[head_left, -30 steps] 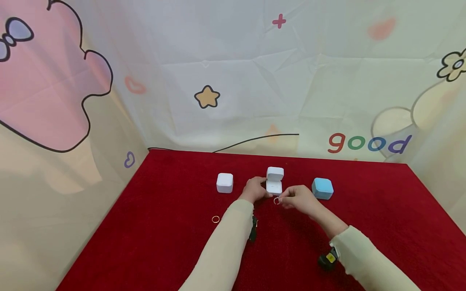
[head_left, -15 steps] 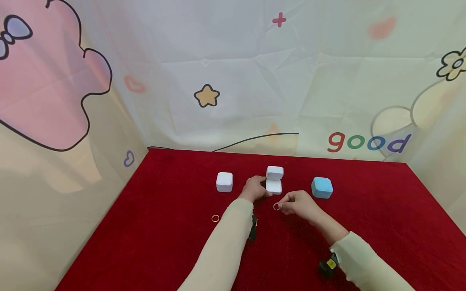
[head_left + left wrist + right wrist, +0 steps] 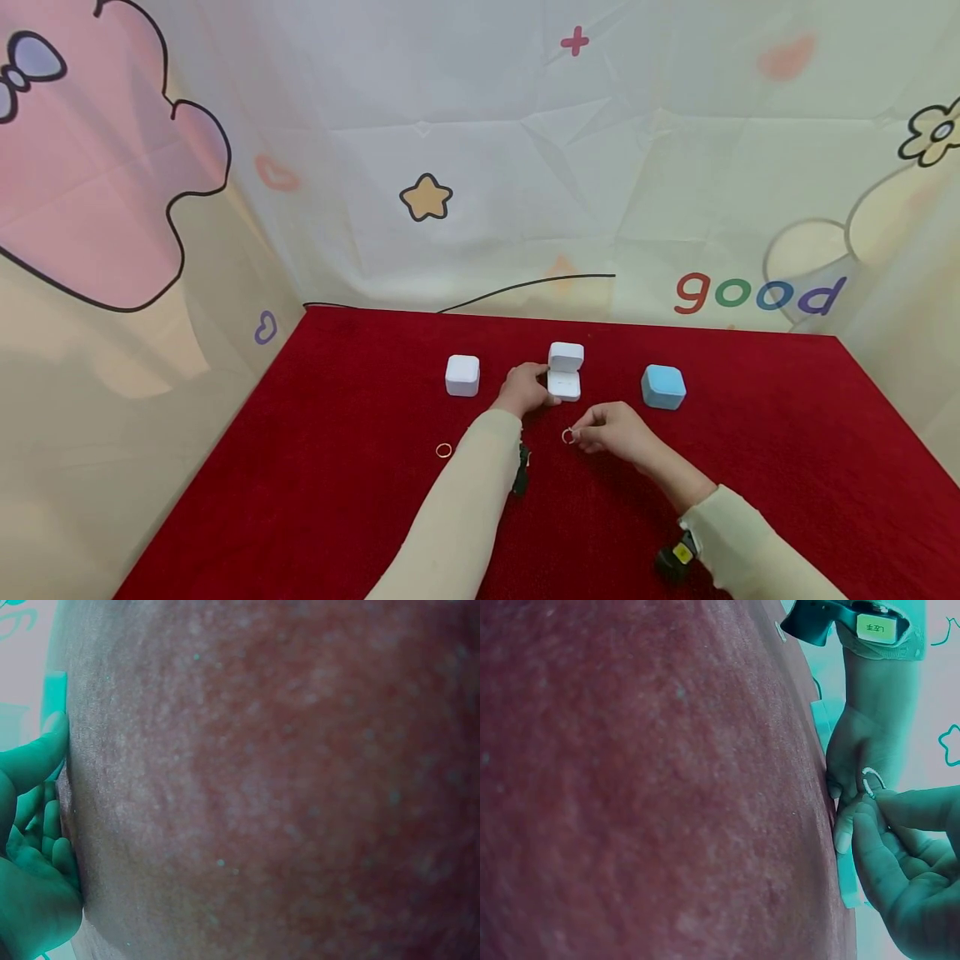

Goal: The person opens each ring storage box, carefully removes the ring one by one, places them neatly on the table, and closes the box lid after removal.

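A ring (image 3: 567, 436) is pinched between thumb and forefinger of my right hand (image 3: 617, 432), just above the red cloth and in front of the white ring box (image 3: 564, 384). The right wrist view shows this ring (image 3: 871, 780) up close, standing out past the fingertips. My left hand (image 3: 522, 389) grips that box at its left side; the box's lid is raised and its pale insert faces me. Inside detail is too small to tell. In the left wrist view the left hand (image 3: 37, 847) shows at the edge, its thumb against the box.
A closed white ring box (image 3: 462, 376) stands left of my left hand. On the right is a closed light blue ring box (image 3: 663, 387). Another ring (image 3: 444, 451) lies on the red cloth (image 3: 315, 467) beside my left sleeve. A printed curtain (image 3: 495, 167) hangs behind.
My right hand has drawn back toward me with the ring, away from the open box's front edge. My left hand stays at the box.
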A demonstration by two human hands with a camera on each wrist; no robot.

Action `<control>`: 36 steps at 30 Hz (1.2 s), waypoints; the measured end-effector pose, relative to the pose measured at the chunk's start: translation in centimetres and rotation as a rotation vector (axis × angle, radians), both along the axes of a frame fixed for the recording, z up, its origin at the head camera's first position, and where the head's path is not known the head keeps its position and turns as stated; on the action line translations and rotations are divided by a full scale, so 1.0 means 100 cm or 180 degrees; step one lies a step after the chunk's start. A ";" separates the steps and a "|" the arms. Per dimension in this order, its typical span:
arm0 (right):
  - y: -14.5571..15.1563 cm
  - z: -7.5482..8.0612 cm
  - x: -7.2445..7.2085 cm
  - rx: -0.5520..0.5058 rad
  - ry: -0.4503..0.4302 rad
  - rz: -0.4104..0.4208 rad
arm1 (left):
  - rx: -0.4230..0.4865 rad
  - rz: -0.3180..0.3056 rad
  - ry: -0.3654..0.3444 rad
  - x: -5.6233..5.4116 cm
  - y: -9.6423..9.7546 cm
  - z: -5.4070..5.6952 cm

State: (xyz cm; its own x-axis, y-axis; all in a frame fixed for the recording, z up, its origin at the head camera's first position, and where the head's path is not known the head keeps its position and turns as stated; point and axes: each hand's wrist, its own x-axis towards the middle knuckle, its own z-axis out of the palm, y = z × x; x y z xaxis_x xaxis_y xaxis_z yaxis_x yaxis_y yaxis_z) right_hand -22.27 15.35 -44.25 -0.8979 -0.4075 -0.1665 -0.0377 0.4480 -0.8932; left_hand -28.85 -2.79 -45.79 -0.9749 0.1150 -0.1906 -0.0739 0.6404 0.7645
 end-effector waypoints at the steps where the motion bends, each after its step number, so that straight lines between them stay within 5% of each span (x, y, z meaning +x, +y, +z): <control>1: -0.001 -0.001 0.000 0.0016 -0.0006 -0.0014 | 0.0002 -0.0002 0.0000 0.000 0.000 0.000; 36: -0.007 -0.009 0.010 0.0106 -0.0176 0.0002 | 0.0046 -0.0030 0.0005 0.002 -0.001 0.003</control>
State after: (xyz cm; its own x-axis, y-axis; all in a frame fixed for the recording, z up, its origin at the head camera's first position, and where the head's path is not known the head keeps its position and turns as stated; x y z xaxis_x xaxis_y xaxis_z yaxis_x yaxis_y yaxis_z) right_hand -21.23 14.66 -45.12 -0.8867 -0.4016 -0.2293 0.0108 0.4776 -0.8785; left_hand -28.61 -2.93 -45.52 -0.9741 0.1270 -0.1872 -0.0666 0.6300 0.7738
